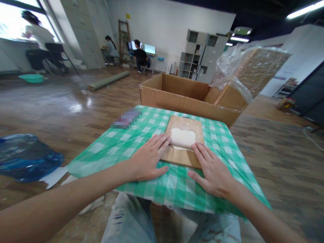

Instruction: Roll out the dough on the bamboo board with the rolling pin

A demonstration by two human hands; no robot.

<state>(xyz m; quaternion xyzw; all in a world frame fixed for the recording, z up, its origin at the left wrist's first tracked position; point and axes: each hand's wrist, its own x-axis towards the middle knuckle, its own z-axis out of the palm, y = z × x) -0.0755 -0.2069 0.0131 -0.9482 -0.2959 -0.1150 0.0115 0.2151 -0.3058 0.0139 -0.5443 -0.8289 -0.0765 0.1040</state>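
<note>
On a green-checked tablecloth (121,148): 1 wooden board (178,156), 1 blurred object (126,118)

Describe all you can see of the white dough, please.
The white dough is smooth and soft-looking, roughly oblong, with uneven edges and a thin ragged strip along its near side. It lies on the wooden board, fingertips of the left hand apparently touching its left end, those of the right hand its right.

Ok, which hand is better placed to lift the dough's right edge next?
Probably the right hand: its fingers are already at the near right corner of the dough, while the left hand is across at the left edge.
</note>
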